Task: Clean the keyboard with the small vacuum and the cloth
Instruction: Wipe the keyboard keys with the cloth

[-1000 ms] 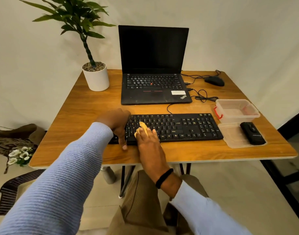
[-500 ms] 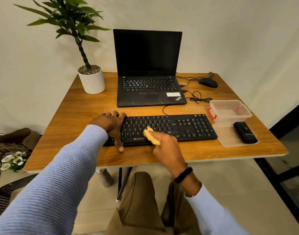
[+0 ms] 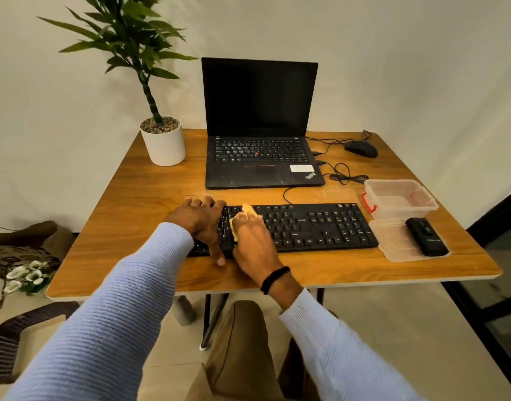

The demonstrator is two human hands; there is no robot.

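A plain pale wall backs a square wooden table with a warm, streaked grain and rounded corners. Along its near edge lies a flat black plastic keyboard, long and rectangular, its cable curling back toward the laptop that stands open at the middle of the far edge. The left hand grasps the keyboard's left end, fingers hooked over the far rim and thumb on the near rim. Just beside it, the right hand clutches a soft, crumpled yellow cloth and presses it onto the keys of the left section.

At the near right corner a clear plastic lid lies flat, and the small vacuum, a blocky matte black bar, rests on it. Behind the lid stands a clear rectangular box with red clips. A rounded black mouse sits near the far right corner, and a smooth white cylindrical pot, topped with gravel and holding a leafy plant, stands toward the far left corner.
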